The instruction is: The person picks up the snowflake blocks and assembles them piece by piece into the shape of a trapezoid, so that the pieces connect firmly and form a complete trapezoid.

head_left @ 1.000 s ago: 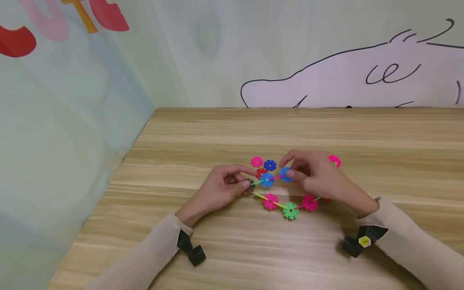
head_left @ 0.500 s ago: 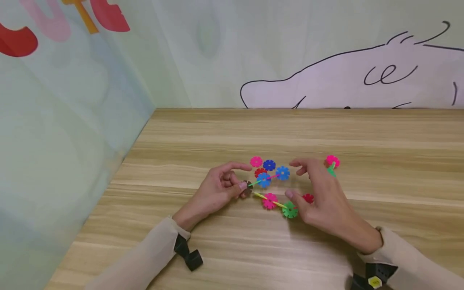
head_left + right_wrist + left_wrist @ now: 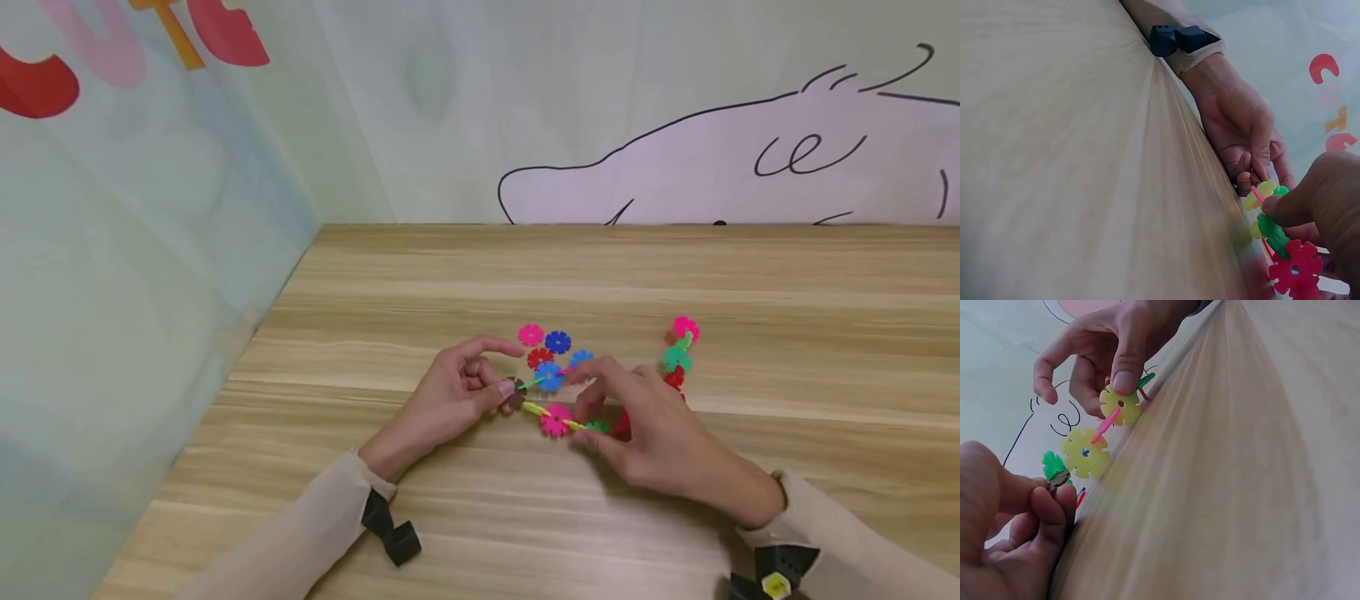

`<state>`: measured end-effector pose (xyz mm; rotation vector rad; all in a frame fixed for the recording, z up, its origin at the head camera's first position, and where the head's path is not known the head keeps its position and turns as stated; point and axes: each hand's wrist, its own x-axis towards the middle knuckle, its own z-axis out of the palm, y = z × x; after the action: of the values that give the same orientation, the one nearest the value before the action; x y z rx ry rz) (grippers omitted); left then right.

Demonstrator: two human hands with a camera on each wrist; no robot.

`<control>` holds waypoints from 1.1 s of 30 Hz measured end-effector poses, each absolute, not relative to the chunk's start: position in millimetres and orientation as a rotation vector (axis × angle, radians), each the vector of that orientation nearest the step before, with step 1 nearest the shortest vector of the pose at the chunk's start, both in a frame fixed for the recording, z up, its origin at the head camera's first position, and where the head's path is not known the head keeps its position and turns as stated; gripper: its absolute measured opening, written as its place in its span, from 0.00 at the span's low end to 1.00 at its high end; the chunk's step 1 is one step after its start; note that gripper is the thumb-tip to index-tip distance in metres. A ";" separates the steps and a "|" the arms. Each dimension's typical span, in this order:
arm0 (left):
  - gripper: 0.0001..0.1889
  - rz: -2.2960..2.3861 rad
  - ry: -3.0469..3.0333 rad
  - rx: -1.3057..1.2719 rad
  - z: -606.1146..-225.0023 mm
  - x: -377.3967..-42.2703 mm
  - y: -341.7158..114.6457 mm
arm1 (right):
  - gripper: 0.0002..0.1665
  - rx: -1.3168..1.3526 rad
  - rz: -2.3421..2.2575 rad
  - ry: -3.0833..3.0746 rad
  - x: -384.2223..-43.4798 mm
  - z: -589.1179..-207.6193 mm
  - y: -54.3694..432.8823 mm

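Observation:
A chain of interlocked flower-shaped plastic discs bends in a loop on the table. My left hand [image 3: 468, 387] pinches a brown flower-shaped disc [image 3: 1058, 480] between thumb and fingers, at the loop's left corner. From it one branch runs through a light blue disc [image 3: 550, 377]; the other passes a pink disc [image 3: 556, 421] and yellow discs seen edge-on. My right hand [image 3: 652, 425] pinches a yellow flower-shaped disc [image 3: 1120, 410] with its thumb, as the left wrist view shows; its index finger is held away. Behind this hand the green disc [image 3: 597, 427] is partly covered.
Loose pink [image 3: 531, 335], dark blue and red discs lie behind the loop. The chain's right end, with a green disc [image 3: 677, 360] and a pink disc [image 3: 686, 329], curves back beyond my right hand. The wooden table [image 3: 420, 283] meets a printed wall at the back and left.
My right hand has left the light blue disc in the far branch, drawn back toward the near branch and taken hold of the yellow disc. My left hand stays on the brown disc.

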<state>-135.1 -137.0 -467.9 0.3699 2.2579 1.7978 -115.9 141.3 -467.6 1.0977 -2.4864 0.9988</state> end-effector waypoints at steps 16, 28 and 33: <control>0.23 1.826 2.184 0.280 -462.5 -134.4 -132.7 | 0.31 1.026 1.082 -2.452 -118.3 -470.4 143.2; 0.23 1.899 2.035 0.186 -460.8 -133.1 -130.9 | 0.29 1.022 1.158 -2.262 -121.3 -476.9 140.1; 0.22 1.886 2.119 0.232 -462.4 -134.3 -130.8 | 0.30 1.011 1.181 -2.242 -120.8 -476.7 134.9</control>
<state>-134.3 -130.8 -462.4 0.2319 2.1195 1.8858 -120.8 134.9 -476.7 1.0110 -2.2421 1.1814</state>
